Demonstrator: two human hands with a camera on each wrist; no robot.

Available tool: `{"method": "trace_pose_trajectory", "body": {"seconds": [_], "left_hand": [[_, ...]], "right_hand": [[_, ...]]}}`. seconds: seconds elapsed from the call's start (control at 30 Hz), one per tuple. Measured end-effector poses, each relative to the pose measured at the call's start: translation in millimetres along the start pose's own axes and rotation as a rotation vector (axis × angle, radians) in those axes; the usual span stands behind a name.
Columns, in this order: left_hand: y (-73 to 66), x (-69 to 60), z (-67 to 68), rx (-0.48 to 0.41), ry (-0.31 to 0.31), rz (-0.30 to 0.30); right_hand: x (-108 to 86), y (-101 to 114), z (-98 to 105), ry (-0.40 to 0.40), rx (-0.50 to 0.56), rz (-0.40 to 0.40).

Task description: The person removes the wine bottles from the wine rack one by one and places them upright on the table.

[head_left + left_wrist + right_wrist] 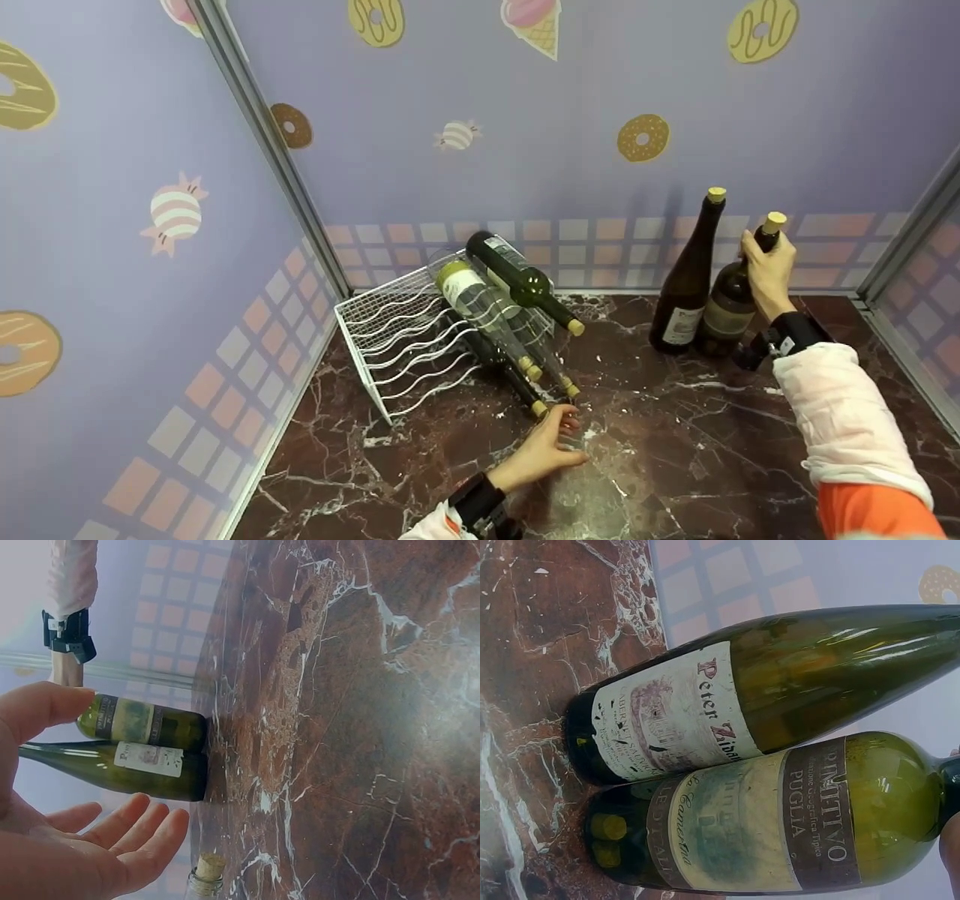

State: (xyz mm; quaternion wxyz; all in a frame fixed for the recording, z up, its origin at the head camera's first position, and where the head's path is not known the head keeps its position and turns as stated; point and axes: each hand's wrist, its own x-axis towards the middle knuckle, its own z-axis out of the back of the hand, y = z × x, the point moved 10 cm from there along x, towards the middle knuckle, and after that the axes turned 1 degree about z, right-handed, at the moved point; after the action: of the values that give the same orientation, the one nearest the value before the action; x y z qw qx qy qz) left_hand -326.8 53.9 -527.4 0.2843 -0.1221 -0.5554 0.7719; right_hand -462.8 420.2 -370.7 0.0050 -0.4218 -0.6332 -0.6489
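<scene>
On the right, my right hand [772, 271] grips the neck of a corked green wine bottle [731, 296], which stands upright. Its cream and dark label reads "Primitivo Puglia" in the right wrist view. Touching its side or very close stands a taller, dark corked wine bottle [780, 690] with a white label. My left hand [541, 454] holds nothing; its fingers and thumb are spread apart in the left wrist view. It is just in front of the corks of bottles lying on a white wire rack [364, 368]. A cork [211, 865] shows beside those fingers.
On the rack's right part lie a dark green bottle [506, 270], a clear bottle with a pale label [461, 285], another clear bottle and a dark one, necks toward me. Patterned walls [525, 180] enclose the marbled surface [637, 450] at the left, back and right.
</scene>
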Motion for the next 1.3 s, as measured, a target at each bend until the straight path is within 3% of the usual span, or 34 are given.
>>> {"method": "trace_pose_trajectory", "body": {"seconds": [0.23, 0.47, 0.7, 0.9, 1.07, 1.2, 1.3], "left_hand": [[-0.1, 1.8, -2.2, -0.002, 0.003, -0.003], [4.2, 0.3, -5.1, 0.007, 0.014, 0.020], [3.1, 0.2, -5.9, 0.028, 0.014, 0.003], [5.4, 0.5, -10.8, 0.016, 0.027, 0.006], [9.5, 0.1, -12.6, 0.003, 0.031, 0.019], [12.6, 0.7, -11.6, 0.004, 0.021, 0.027], [13.3, 1.2, -11.5, 0.005, 0.023, 0.030]], "right_hand": [[9.2, -13.5, 3.3, 0.046, -0.086, -0.059], [21.3, -35.3, 5.8, 0.178, -0.332, -0.113], [21.0, -32.8, -5.0, 0.313, -0.421, -0.113], [16.7, -31.7, -5.5, 0.397, -0.504, -0.159], [22.8, -7.9, 0.3, 0.348, -0.520, -0.118], [29.8, 22.6, -6.2, 0.319, -0.510, -0.021], [31.9, 47.2, -12.5, 0.307, -0.500, 0.095]]}}
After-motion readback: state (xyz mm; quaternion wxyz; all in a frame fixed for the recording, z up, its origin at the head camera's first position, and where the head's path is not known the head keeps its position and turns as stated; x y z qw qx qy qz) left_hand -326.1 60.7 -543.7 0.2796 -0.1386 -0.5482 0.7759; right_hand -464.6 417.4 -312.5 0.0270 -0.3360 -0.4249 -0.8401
